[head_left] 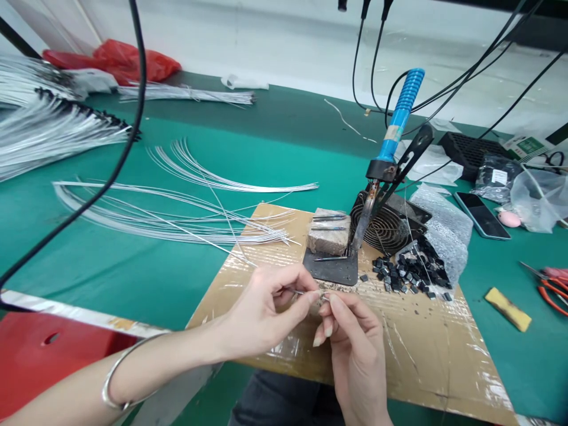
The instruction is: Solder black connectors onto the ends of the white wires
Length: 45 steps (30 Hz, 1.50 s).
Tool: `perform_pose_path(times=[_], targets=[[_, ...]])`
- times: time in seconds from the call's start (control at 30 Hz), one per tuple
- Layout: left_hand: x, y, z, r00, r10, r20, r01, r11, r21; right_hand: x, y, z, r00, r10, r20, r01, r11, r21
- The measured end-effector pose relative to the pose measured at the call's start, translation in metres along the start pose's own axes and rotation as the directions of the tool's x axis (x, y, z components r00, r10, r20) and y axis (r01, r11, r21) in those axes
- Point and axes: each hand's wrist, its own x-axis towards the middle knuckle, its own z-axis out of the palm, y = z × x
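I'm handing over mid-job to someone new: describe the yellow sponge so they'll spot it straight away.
Find the brown cardboard sheet on the green table. Just off its right edge, below the phone in the picture and left of the orange-handled tool, lies the sponge. Unlike those neighbours, it is a plain yellow block, darkened along one long side.

Workshop bench: soldering iron [397, 127] on stand, wire bundles [213, 228], pliers [552, 290].
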Motion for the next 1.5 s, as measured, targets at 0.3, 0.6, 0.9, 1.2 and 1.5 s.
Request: perform_pose_path(times=[0.3,0.6,0.9,1.2,1.5], targets=[[-0.001,-0.001,0.003,0.999,-0.013,-0.04,0.011,0.999,-0.045,-0.002,0.005,0.003,0.998,0.013,-0.064,-0.01,0.999,0.039],[0.001,-0.001,0.0,0.988,-0.136,-0.066,0.137,0.99,0.012,-0.003,0.003,-0.006,0.997,-0.065,-0.035,0.063,0.996,-0.066],[0.0,-0.001,0.001,0.994,-0.084,-0.071,0.086,0.996,0.032,-0.001,0.008,-0.011,0.993,-0.119,-0.013,0.114,0.974,-0.194],[0.001,0.004,0.0,0.997,0.016,-0.079,-0.013,0.999,0.033,-0.003,0.007,-0.014,0.988,-0.154,0.012,0.153,0.961,-0.229],[-0.001,0.0,-0.002,0.994,0.099,-0.051,-0.089,0.98,0.18,0.0,-0.004,-0.018,0.993,-0.086,0.075,0.102,0.964,-0.247]])
